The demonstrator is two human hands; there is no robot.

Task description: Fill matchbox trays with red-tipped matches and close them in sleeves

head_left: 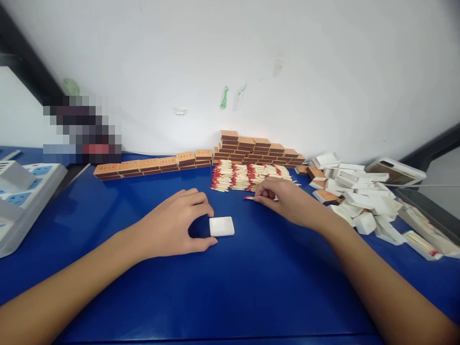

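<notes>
My left hand (176, 223) is closed lightly about the left end of a small white matchbox tray (223, 226), thumb at its near side and forefinger at its far side. The tray lies flat on the blue table. To its upper right, my right hand (278, 196) pinches matches (249, 198) between thumb and fingers, their red heads pointing left; how many I cannot tell. Just behind that hand spreads a pile of loose matches (239, 176), laid in rough rows with red heads.
Stacked orange-brown matchboxes (260, 148) stand against the white wall, with a low row of matchboxes (140, 166) to the left. Right of me are heaped white trays (359, 191), a phone (395, 171) and a tray holding matches (422, 244). A power strip (32, 201) sits at left.
</notes>
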